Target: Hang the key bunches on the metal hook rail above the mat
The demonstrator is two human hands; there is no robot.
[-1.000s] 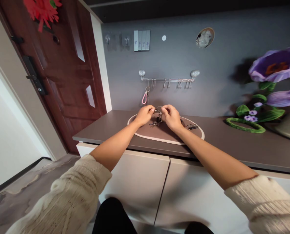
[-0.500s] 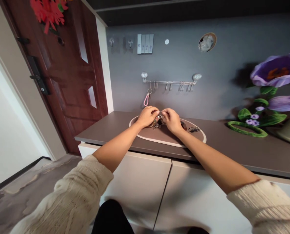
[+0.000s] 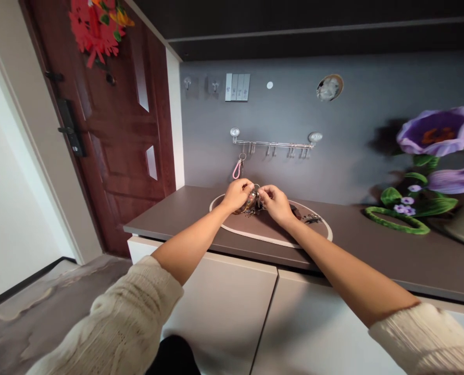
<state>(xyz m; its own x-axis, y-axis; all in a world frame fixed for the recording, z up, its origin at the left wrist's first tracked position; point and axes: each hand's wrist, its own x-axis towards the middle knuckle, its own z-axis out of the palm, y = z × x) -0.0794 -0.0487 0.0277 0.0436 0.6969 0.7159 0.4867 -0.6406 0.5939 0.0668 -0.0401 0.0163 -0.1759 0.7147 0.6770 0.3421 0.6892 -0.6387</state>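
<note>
My left hand (image 3: 237,194) and my right hand (image 3: 276,202) meet over an oval brown mat (image 3: 255,229) on the cabinet top. Both pinch a bunch of metal keys on a ring (image 3: 252,200) held between them, fingers curled tight. More keys (image 3: 312,219) lie on the mat to the right of my right hand. On the grey wall just above hangs a metal hook rail (image 3: 273,144), with a pink strap keyring (image 3: 238,167) on its left hook.
A dark red door (image 3: 110,120) with a black handle stands to the left. Purple artificial flowers with a green wreath (image 3: 396,217) sit at the right of the brown countertop (image 3: 372,245). Light switches (image 3: 237,87) and two small hooks are higher on the wall.
The view has tilted up a little. My hands have closed in tighter on the key bunch and stay over the mat.
</note>
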